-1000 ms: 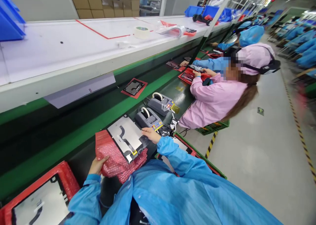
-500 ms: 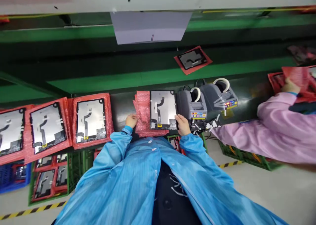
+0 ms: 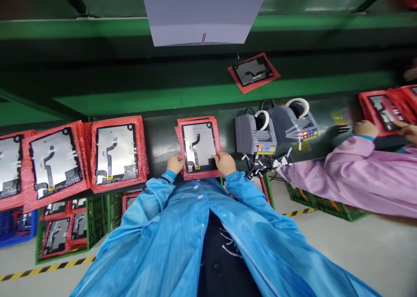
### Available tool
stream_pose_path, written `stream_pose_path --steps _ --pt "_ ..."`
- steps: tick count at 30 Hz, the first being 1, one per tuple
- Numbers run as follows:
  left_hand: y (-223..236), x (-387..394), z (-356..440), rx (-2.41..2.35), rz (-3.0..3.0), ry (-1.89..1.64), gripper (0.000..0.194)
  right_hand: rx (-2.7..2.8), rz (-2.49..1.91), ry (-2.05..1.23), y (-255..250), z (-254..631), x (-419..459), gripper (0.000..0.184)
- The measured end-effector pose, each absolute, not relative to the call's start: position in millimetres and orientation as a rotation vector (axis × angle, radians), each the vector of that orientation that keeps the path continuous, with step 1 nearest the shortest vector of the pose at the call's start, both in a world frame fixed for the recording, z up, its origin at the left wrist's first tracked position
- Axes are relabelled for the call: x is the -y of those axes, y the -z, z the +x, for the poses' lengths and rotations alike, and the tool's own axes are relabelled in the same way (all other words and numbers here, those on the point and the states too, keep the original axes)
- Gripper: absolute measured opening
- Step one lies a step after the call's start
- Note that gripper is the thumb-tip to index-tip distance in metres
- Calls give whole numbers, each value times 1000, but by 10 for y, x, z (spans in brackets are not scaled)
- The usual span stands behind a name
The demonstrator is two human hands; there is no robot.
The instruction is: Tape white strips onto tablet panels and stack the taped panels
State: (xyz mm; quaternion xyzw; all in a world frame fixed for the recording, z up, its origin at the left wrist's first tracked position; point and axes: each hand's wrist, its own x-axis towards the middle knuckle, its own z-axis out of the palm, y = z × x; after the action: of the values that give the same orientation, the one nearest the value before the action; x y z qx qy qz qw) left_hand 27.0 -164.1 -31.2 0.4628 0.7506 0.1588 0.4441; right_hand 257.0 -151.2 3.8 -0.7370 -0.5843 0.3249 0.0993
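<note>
A tablet screen panel [image 3: 204,145], silver-backed with a black frame and a dark flex cable, lies on a small stack of red bubble-wrap sheets [image 3: 211,174] before me. My left hand [image 3: 176,163] is closed, its fingertips pinched at the left edge of the bubble wrap. At the panel's lower right edge, my right hand [image 3: 225,163] is closed, with the thumb on top of the frame. The undersides of the fingers are hidden.
Similar panels on red wrap [image 3: 117,153] lie at left. Two grey tape dispensers [image 3: 256,134] stand at right, with tape scraps beside them. Another panel [image 3: 254,72] lies at the back. A co-worker's pink sleeve [image 3: 339,171] reaches in from the right. Green crates [image 3: 91,223] stand below.
The panel has moved left onto the bubble wrap, my right hand moving with it. My left hand stays at the wrap's left edge. The co-worker's hands have come down to a panel.
</note>
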Motion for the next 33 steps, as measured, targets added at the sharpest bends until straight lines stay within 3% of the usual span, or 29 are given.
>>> stream_pose_path --steps 3,8,11,18,23,28,33 --pt "269 1650 226 -1866 1310 -421 6 1926 -2085 -783 -14 2744 1570 24" --pt "417 1619 185 -1445 2248 -563 33 1659 -1828 -669 267 3113 1766 26" --pt "555 1558 218 -1337 2486 -493 42 1534 -1736 -574 449 3264 1961 26" --pt "534 1430 277 -1485 2595 -456 44 1103 -1641 -429 807 3652 2326 29" --pt "471 1396 334 -1569 2597 -377 48 629 -1523 -629 721 3929 2028 34" --pt "474 1393 339 -1555 2610 -376 52 527 -1466 -829 561 3970 1682 34" --pt "404 1232 224 -1514 2580 -417 43 671 -1399 -521 508 3850 1685 36"
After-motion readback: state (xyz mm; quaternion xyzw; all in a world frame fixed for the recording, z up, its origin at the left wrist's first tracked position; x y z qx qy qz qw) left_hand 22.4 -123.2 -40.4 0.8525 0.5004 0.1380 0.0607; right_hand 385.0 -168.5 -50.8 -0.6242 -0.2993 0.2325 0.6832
